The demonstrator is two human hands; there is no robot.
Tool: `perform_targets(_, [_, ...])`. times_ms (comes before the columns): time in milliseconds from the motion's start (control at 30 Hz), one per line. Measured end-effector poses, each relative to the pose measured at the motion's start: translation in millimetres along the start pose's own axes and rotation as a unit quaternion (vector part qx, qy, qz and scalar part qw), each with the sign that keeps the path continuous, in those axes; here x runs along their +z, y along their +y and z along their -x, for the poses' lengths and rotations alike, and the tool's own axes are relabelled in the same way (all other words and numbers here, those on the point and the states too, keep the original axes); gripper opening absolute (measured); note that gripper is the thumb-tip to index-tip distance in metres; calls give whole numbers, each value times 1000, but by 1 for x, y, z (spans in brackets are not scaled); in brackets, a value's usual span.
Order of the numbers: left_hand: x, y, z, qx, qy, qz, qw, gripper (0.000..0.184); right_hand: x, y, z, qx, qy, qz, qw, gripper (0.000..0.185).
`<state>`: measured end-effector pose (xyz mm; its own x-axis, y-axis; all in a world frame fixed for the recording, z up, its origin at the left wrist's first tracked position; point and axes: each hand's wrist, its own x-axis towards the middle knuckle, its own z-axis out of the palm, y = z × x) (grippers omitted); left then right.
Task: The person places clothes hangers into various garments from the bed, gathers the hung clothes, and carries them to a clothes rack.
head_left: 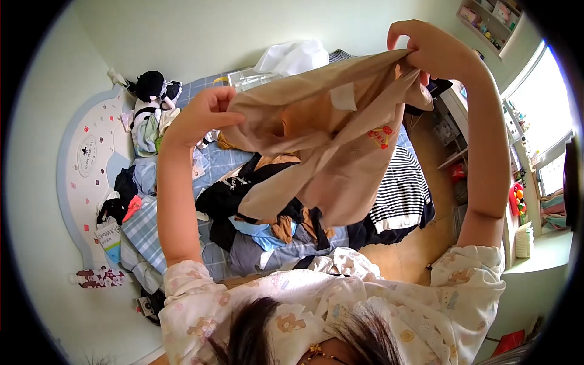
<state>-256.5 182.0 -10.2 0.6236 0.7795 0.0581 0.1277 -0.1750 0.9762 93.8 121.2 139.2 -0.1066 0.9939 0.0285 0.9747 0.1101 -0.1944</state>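
Observation:
Both hands stretch a thin beige garment (340, 176) out above the bed. It hangs bunched, so I cannot tell whether it is a top or a pair of shorts. A white label shows on its inside and a red and yellow print on its outer face. My left hand (204, 118) pinches one end between thumb and fingers. At the far upper end, my right hand (429, 52) grips the other side, raised higher than the left. Dark and brown clothes (237, 194) lie piled on the bed beneath the garment.
A striped black and white top (398, 191) lies at the bed's right side. The curved headboard (85, 173) is at left, near a black-haired doll (150, 86). A clear plastic box (246, 79) and white plastic bag (295, 58) sit at the back. A desk and window are at right.

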Motion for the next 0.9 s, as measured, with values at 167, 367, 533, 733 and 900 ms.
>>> perform_targets(167, [21,-28,-9,-7,63,241,968,22,2,32,-22,-44,-16,-29,998,32])
perform_targets(367, [48,-59,-32,-5,68,382,922,28,10,54,-29,-74,6,-74,995,30])
perform_targets(533, [95,-64,-33,61,104,577,808,27,23,80,-44,-31,19,-63,997,23])
perform_targets(733, [119,-66,-39,163,121,671,713,36,51,131,-68,-33,-29,-117,992,15])
perform_targets(900, [120,-59,-43,259,93,657,702,31,59,134,-69,-50,-24,-176,983,22])
